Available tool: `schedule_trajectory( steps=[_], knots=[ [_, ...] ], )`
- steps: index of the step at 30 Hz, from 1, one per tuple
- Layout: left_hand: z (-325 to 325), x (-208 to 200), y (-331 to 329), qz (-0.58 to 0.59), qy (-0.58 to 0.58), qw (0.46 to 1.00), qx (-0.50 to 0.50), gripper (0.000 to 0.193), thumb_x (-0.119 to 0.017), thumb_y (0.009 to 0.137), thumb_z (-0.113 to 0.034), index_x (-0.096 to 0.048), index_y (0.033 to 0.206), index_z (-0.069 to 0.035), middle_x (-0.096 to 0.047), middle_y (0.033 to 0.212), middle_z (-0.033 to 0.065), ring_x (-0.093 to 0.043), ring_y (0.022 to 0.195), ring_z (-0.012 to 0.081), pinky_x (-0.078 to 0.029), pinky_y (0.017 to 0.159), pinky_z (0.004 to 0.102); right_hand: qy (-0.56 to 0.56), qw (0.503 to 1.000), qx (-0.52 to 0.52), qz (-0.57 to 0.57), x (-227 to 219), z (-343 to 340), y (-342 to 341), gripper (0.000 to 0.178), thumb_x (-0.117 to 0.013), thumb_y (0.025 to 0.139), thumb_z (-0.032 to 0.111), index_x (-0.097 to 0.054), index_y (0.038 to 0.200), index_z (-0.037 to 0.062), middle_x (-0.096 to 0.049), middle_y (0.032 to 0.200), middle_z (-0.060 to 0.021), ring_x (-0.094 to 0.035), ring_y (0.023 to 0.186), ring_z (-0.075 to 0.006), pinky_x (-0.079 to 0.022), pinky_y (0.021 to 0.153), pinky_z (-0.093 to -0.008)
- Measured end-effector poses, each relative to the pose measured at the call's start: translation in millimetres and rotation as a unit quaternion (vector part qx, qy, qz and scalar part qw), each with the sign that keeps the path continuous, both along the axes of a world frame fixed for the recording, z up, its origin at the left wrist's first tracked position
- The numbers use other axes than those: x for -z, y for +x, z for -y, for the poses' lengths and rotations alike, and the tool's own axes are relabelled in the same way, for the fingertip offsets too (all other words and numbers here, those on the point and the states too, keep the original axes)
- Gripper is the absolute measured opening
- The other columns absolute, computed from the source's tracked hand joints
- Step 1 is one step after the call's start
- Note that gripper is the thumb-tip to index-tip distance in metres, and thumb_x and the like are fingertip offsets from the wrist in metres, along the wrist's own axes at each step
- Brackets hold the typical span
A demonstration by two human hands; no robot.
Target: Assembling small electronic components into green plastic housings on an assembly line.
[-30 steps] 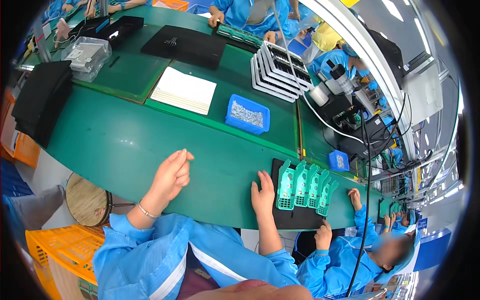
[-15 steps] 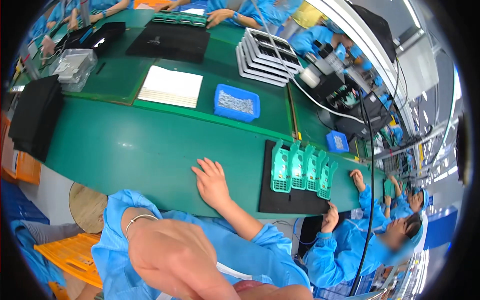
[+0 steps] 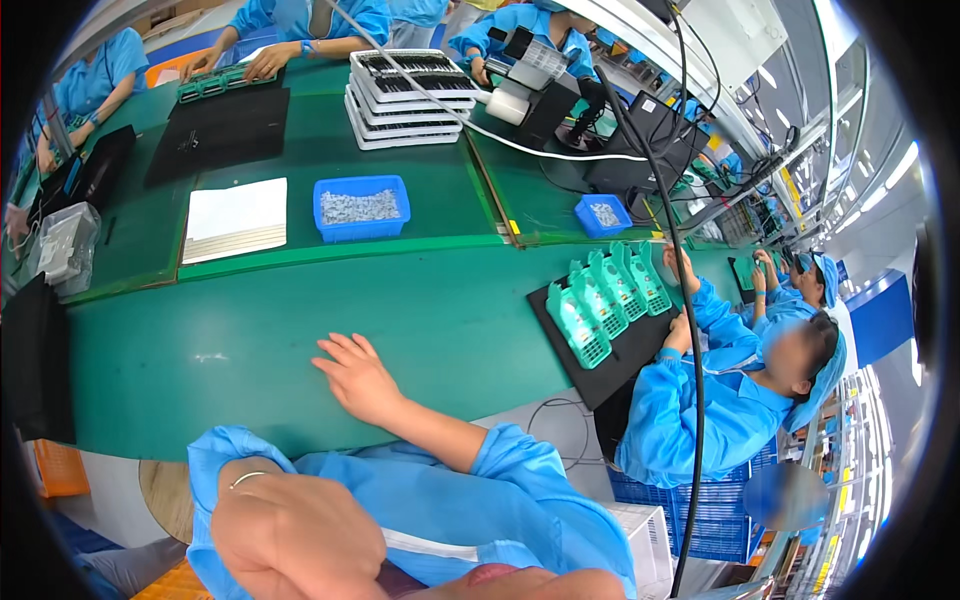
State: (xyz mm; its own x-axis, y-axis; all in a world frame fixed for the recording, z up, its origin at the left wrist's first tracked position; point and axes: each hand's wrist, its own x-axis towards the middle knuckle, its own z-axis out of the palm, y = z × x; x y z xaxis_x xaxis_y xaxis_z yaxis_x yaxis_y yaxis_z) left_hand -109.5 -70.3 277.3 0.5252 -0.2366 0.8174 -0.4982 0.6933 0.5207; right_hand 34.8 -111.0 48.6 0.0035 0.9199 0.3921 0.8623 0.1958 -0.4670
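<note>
- Right hand: I see my right hand lying palm down on the green belt, fingers spread flat and loose, gripping nothing. The blue sleeve runs back from the wrist toward the lower edge of the view.
- Left hand: my left hand sits very close under the camera at the lower edge, raised off the bench. Only its back and the wrist show, with a thin bracelet around the wrist; I cannot tell whether the fingers are curled or open, and nothing is visibly held.
- Nearest work items: a black mat lies on the belt to the right of my right hand, well apart from it. On the mat stands a row of teal plastic parts, side by side and tilted.
- Co-worker: a person in blue at the right reaches one hand to the far end of that teal row, and the other hand rests at the mat's edge.
- Raised green bench beyond the belt: a blue bin of small pale pieces stands just beside a stack of white sheets. A smaller blue bin sits further right.
- Far side: a stack of white trays with dark contents stands beside a large black mat; other people in blue work along the far edge.
</note>
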Motion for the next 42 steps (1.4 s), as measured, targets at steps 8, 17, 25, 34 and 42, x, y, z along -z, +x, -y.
schedule_trajectory(
  steps=[8,17,25,34,42],
  knots=[
    [8.4,-22.9,-2.3,0.044,-0.037,0.992,-0.112,0.019,-0.045,0.088,-0.011,-0.049,0.081,0.006,-0.047,0.063,0.0191,-0.044,0.044,0.0305,-0.03,0.037,0.0345,-0.017,1.0,0.0,-0.012,-12.4,1.7,1.6,0.03,-0.053,0.081,0.008,-0.059,0.11,0.0047,-0.049,0.126,-0.0151,-0.04,0.123,-0.0313,-0.028,0.105,-0.0474],
    [25.4,-6.9,-32.4,0.391,0.061,0.816,-0.422,0.031,-0.045,0.089,-0.018,-0.047,0.119,-0.025,-0.051,0.07,-0.0088,-0.04,0.045,0.0051,-0.024,0.042,0.022,-0.015,1.0,0.015,-0.012,-8.5,4.8,8.1,0.03,-0.054,0.079,0.008,-0.06,0.109,0.0053,-0.05,0.125,-0.0149,-0.039,0.124,-0.031,-0.027,0.105,-0.0476],
    [39.7,40.7,-75.6,0.394,-0.013,0.863,-0.317,0.028,-0.045,0.089,-0.018,-0.048,0.116,-0.023,-0.051,0.068,-0.0074,-0.04,0.044,0.0063,-0.024,0.042,0.0224,0.011,0.999,0.0,-0.03,-5.8,1.1,-0.4,0.029,-0.055,0.078,0.007,-0.06,0.107,0.0052,-0.051,0.122,-0.0148,-0.041,0.122,-0.0307,-0.028,0.105,-0.0479],
    [46.4,31.3,-63.3,0.378,-0.037,0.892,-0.247,0.024,-0.046,0.089,-0.017,-0.049,0.112,-0.019,-0.05,0.066,-0.0056,-0.04,0.043,0.0077,-0.025,0.041,0.0231,0.011,0.999,-0.003,-0.034,-8.0,1.3,0.0,0.03,-0.054,0.08,0.007,-0.059,0.109,0.006,-0.051,0.123,-0.0146,-0.04,0.123,-0.0303,-0.027,0.105,-0.0472],
    [37.7,26.9,-52.7,0.368,-0.053,0.907,-0.197,0.021,-0.046,0.089,-0.016,-0.05,0.109,-0.016,-0.049,0.064,-0.004,-0.04,0.042,0.009,-0.025,0.04,0.0236,-0.004,1.0,0.004,-0.008,-7.9,2.2,3.7,0.03,-0.055,0.081,0.008,-0.059,0.11,0.0067,-0.05,0.125,-0.0142,-0.04,0.123,-0.031,-0.028,0.104,-0.0483]
  ],
)
